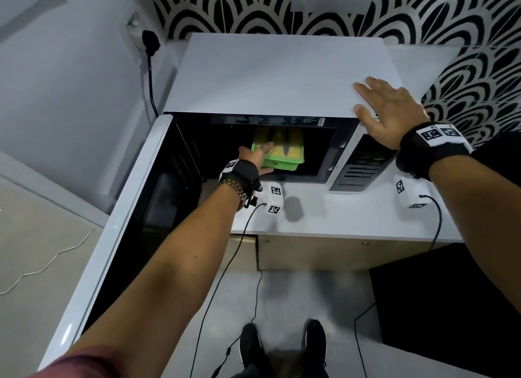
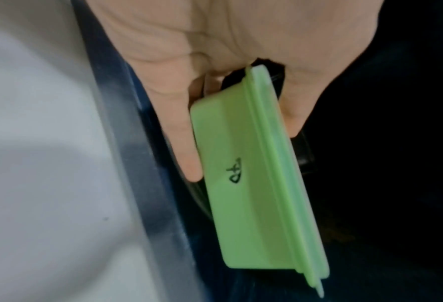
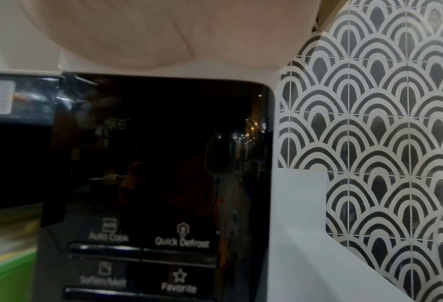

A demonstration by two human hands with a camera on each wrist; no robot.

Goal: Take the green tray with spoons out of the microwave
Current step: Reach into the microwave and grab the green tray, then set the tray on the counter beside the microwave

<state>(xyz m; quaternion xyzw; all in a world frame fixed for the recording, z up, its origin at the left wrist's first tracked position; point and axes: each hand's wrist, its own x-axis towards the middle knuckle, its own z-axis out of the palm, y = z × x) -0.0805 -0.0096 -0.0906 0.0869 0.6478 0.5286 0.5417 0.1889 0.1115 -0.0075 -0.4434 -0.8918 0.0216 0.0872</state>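
A green tray (image 1: 284, 161) with yellow contents and dark spoon handles sits in the open mouth of the white microwave (image 1: 282, 75). My left hand (image 1: 258, 159) grips the tray's left end, thumb on the rim and fingers underneath. The left wrist view shows the green tray (image 2: 243, 183) pinched between thumb and fingers (image 2: 187, 147). My right hand (image 1: 386, 112) lies flat on the microwave's top right corner, fingers straight. A green tray edge (image 3: 5, 273) shows at the lower left of the right wrist view.
The microwave door (image 1: 112, 231) stands swung open to the left, beside my left arm. The black control panel (image 3: 158, 183) is under my right palm. A white counter (image 1: 338, 216) lies in front of the microwave. Patterned tiles (image 1: 465, 75) cover the wall at right.
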